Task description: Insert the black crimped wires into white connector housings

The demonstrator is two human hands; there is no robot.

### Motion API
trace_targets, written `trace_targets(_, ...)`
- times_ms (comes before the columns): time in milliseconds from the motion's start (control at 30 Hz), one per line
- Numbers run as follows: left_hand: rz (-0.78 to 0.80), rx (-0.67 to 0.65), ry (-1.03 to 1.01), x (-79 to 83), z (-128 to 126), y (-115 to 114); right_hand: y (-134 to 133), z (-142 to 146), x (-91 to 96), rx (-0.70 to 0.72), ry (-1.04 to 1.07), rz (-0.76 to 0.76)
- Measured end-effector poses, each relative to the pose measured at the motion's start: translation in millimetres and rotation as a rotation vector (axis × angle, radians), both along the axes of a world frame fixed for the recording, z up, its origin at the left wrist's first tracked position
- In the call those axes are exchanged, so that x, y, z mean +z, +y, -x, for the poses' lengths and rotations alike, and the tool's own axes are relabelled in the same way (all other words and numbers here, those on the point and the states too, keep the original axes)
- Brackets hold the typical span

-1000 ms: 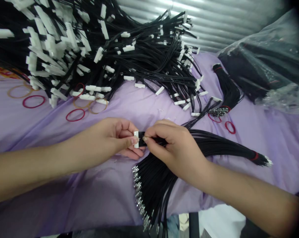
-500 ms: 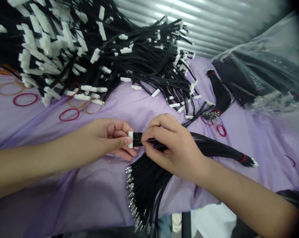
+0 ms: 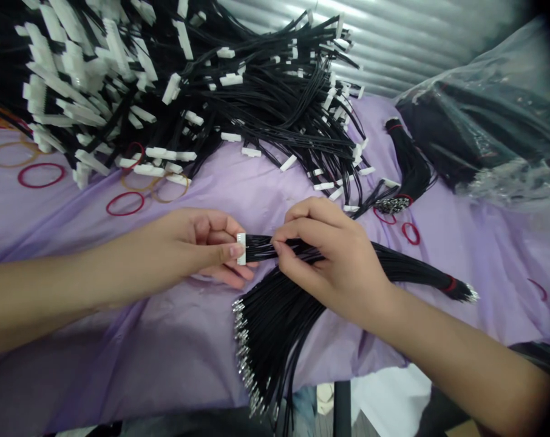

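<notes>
My left hand (image 3: 211,249) pinches a small white connector housing (image 3: 241,249) between thumb and fingers. Several black wires (image 3: 259,247) run out of the housing to the right. Over those wires, my right hand (image 3: 325,255) has its thumb and index finger pressed together on what looks like a wire; the tips hide its end. Under my right hand lies a fanned bundle of loose black wires (image 3: 275,334), their silver crimped terminals facing left and down. The bundle's other end, tied with a red band (image 3: 450,284), stretches to the right.
A large heap of black wires with white connectors (image 3: 266,103) fills the back of the purple-covered table (image 3: 166,340). Red rubber bands (image 3: 124,204) and tan ones lie on the left. At the right are a tied wire bundle (image 3: 409,155) and a clear plastic bag (image 3: 484,121) holding dark wires.
My right hand has shifted slightly right, away from the white connector housing, so more wire shows between the hands. My left hand keeps its pinch. The whole view has moved a little.
</notes>
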State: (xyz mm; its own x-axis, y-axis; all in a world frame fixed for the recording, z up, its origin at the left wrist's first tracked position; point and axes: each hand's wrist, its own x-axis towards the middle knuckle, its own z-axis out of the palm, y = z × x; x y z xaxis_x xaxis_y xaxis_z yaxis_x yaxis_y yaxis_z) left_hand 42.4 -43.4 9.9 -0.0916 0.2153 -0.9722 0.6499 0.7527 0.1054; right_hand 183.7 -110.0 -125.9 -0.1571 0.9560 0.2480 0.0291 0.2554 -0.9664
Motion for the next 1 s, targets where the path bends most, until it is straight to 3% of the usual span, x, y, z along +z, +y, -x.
trace_targets(267,0.004,-0.017,0.004,0.2,-2,1,0,-1,-4.8,-0.010,-0.059,-0.034)
trace_targets(467,0.010,-0.014,0.033,-0.2,-4,1,6,-5,-6.3,0.061,-0.119,-0.051)
trace_targets(600,-0.017,0.023,0.006,-1.5,-1,-1,12,-19,-3.5,-0.178,-0.172,-0.043)
trace_targets(667,-0.025,0.046,-0.022,-2.2,2,-2,10,-21,-0.3,-0.225,-0.119,-0.052)
trace_targets(833,-0.004,0.097,-0.061,-4.0,6,-1,-1,-6,6.6,0.073,0.022,-0.050)
trace_targets(1000,0.024,0.087,-0.090,-6.4,10,0,-4,6,3.7,0.074,0.077,0.020)
